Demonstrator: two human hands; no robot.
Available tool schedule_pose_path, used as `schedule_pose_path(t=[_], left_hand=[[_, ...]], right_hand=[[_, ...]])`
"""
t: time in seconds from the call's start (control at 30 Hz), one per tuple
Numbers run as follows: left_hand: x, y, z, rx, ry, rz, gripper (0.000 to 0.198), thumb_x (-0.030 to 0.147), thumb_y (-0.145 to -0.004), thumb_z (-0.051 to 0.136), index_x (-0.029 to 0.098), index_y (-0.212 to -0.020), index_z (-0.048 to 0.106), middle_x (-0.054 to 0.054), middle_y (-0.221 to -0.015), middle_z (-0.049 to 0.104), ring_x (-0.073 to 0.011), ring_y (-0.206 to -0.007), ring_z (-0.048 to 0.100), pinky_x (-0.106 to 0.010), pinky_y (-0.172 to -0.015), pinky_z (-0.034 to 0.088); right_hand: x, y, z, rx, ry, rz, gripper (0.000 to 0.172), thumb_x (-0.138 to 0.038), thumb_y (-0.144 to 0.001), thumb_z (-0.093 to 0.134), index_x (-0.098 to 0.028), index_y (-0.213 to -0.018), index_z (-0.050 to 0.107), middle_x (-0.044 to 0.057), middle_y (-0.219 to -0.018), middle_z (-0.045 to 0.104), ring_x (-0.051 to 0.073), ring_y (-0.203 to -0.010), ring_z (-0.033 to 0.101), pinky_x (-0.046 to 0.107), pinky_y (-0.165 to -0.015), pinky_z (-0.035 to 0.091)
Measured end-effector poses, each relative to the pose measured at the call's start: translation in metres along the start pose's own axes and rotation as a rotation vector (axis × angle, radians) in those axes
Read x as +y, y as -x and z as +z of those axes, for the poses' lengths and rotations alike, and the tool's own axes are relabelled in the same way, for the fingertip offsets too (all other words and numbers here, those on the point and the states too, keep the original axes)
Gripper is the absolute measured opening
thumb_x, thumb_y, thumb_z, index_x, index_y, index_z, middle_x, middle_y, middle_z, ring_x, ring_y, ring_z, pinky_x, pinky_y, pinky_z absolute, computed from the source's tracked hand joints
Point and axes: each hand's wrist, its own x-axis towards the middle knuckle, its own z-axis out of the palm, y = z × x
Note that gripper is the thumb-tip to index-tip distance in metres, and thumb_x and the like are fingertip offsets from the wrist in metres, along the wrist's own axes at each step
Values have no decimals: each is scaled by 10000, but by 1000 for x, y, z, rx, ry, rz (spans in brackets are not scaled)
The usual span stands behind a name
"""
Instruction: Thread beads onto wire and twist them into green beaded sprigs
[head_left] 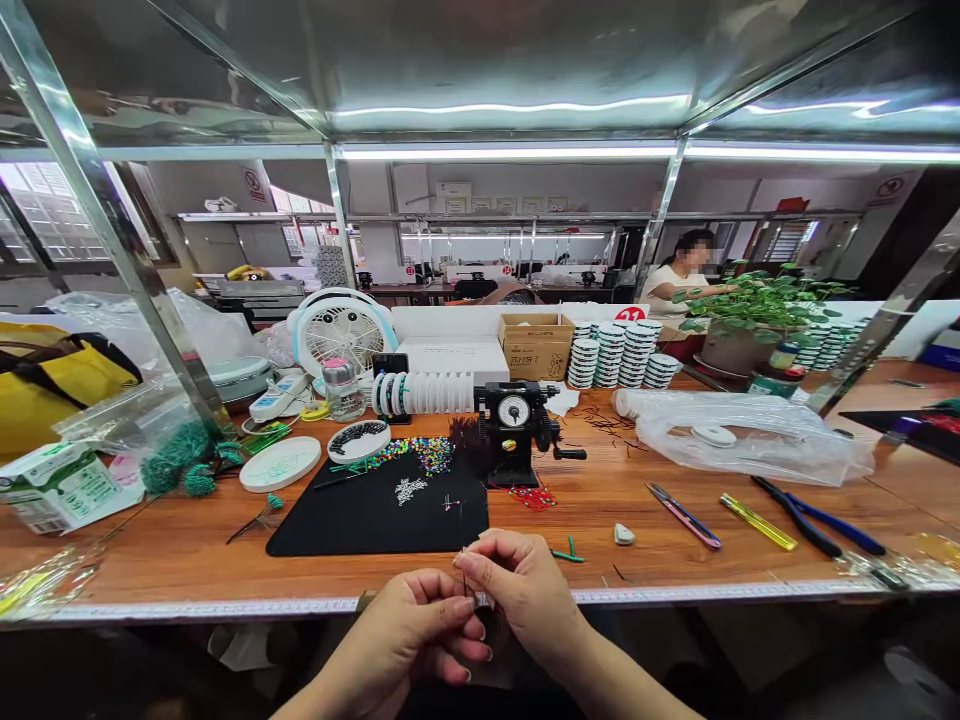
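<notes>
Left hand [424, 630] and right hand [525, 595] both pinch a thin dark cord [463, 579] near the table [675, 585] edge; a white bowl [358, 462] holds black bits [360, 438], a flat dish [259, 482] green bits [281, 464]; a red sign [630, 314] says 21

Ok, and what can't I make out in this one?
All in the head view:
Ends of the thin dark strand: too fine to trace, partly covered by the left hand and right hand.
Markings on the dial: too small to read.
Outer side of the yellow bag: cut off by the left edge.
</notes>
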Motion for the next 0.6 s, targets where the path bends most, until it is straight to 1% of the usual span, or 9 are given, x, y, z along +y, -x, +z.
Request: schedule_pose_path(t=[0.13, 0.27, 0.43, 0.53, 0.6], left_hand=[[-3, 2, 0, 2, -14, -13, 246, 324, -719, 699, 119, -716, 562, -75, -679, 660, -159, -583, 648, -183, -454, 452], [-8, 3, -1, -28, -4, 10, 239, 325, -740, 679, 125, -695, 557, -57, -642, 636, -130, -530, 615, -174, -435, 430], [-10, 4, 4, -65, 23, 33, 238, 321, -738, 680, 116, -677, 577, -54, -639, 616, -112, -512, 580, -164, -412, 402], [-11, 5, 6, -55, 29, 10, 250, 321, -715, 699, 128, -644, 558, -47, -598, 612, -123, -492, 580, -167, -392, 401], [-10, 7, 6, -40, 20, 12, 243, 313, -709, 705, 131, -643, 558, -49, -605, 620, -126, -486, 581, -166, -376, 402]], right_hand=[[1, -2, 1, 12, 31, -5, 174, -280, -760, 630, -128, -679, 653, -14, -604, 545, 96, -577, 449, 213, -547, 356], [2, -3, 3, 12, -3, 28, 182, -294, -743, 645, -129, -668, 628, -26, -585, 512, 87, -556, 411, 212, -531, 336], [-1, -3, 7, -22, -34, 62, 218, -331, -743, 641, -127, -669, 618, -21, -553, 516, 90, -527, 420, 215, -510, 339], [-3, -4, 5, 23, -17, 36, 226, -339, -742, 641, -122, -678, 639, -15, -559, 530, 95, -538, 431, 220, -526, 354], [-4, -5, 2, 68, 5, 19, 233, -344, -743, 642, -118, -690, 661, 7, -600, 571, 109, -585, 466, 232, -577, 385]])
